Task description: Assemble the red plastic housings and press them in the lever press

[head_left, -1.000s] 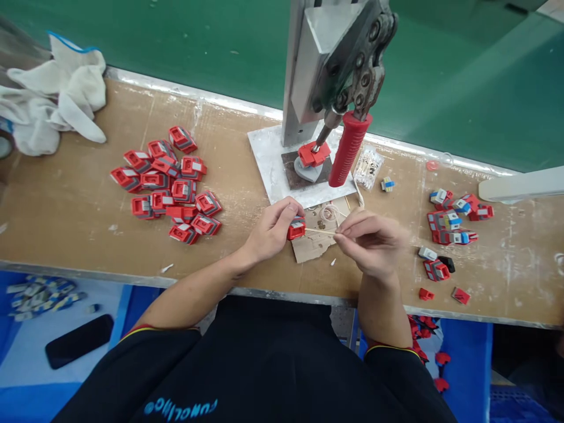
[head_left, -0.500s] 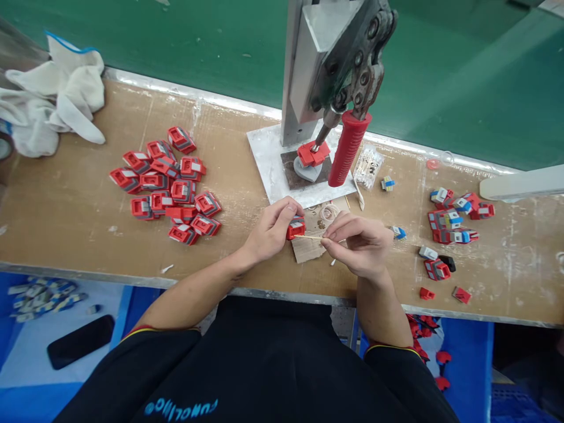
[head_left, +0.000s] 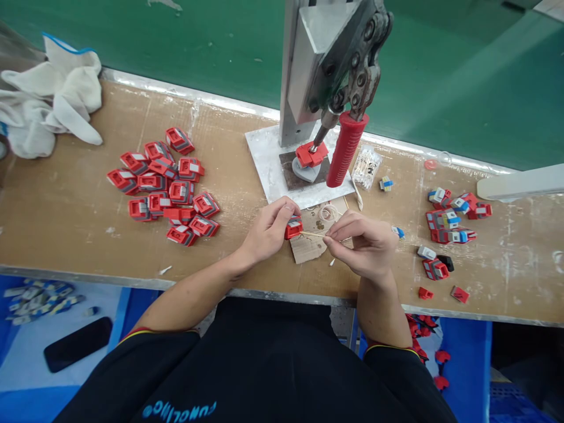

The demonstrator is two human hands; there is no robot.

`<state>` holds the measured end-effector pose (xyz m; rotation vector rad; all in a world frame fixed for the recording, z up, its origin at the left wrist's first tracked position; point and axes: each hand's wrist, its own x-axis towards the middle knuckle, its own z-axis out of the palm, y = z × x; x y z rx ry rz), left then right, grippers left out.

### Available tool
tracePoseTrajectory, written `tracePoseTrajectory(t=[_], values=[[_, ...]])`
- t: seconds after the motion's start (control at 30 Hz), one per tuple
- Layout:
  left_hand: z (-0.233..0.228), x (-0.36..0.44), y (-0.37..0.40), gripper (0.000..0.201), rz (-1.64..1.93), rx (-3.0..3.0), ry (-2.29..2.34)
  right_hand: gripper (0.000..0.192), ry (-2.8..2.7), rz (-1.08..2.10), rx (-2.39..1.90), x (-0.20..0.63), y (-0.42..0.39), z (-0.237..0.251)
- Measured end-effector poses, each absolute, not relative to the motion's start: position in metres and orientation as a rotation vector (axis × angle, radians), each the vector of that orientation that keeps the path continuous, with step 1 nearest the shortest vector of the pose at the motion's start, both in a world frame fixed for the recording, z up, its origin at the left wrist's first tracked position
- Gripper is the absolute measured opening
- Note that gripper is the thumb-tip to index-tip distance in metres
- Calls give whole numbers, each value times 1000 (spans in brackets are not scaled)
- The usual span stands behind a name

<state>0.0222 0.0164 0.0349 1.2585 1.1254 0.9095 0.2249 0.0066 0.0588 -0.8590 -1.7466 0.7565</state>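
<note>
Left hand [head_left: 268, 230], centre of frame: grip closed, thumb and fingers pinching a small red part [head_left: 293, 228] that sticks out at the hand's right side. Right hand [head_left: 369, 242], right of centre: grip pinching a thin stick [head_left: 314, 234] between thumb and fingertips. Stick lies nearly level in frame; its left tip is at the lower right edge of the red part, exact contact too small to tell.

Below and between the hands: a torn cardboard scrap [head_left: 304, 252] on the worktop [head_left: 247, 276], with a clear ring [head_left: 326, 212] on it.

Upper centre: lever press with red handle [head_left: 346, 150]; its rod meets a red piece [head_left: 310, 154] seated over a grey block [head_left: 307, 173]. Bag of cotton swabs [head_left: 365, 168] just right of the press base [head_left: 263, 154].

Left of centre: loose group of red-and-grey parts [head_left: 181, 192]. Upper left: white gloves [head_left: 74, 97]. Right side: cluster of red, white and blue assemblies [head_left: 443, 220]. Lower left: dark phone [head_left: 78, 345].
</note>
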Motion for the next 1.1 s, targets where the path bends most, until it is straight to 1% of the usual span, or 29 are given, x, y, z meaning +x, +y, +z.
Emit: tracePoseTrajectory(t=[0.3, 0.5, 0.67, 0.77, 0.83, 0.87, 0.93, 0.97, 1.03, 1.1], values=[[33, 23, 16, 41, 856, 1273, 1121, 21, -1764, 677, -839, 221, 6, 60], [31, 21, 18, 44, 760, 1030, 1048, 19, -1699, 656, -888, 257, 9, 65], [40, 23, 21, 43, 744, 858, 961, 15, -2015, 558, -1189, 271, 20, 54], [43, 22, 21, 42, 747, 824, 971, 13, -2185, 581, -1188, 262, 29, 44], [44, 21, 22, 40, 755, 813, 983, 7, -2217, 626, -1133, 266, 31, 45], [45, 21, 22, 38, 759, 804, 993, 12, -2192, 628, -1118, 273, 29, 48], [46, 20, 23, 35, 764, 775, 1016, 26, -2017, 503, -1153, 295, 18, 62], [47, 20, 24, 33, 764, 756, 1025, 28, -1900, 389, -1198, 308, 9, 70], [48, 21, 25, 30, 762, 715, 1035, 21, -1767, 166, -1332, 331, -14, 84], [49, 21, 25, 30, 752, 676, 1036, 18, -1892, 84, -1504, 345, -38, 88]])
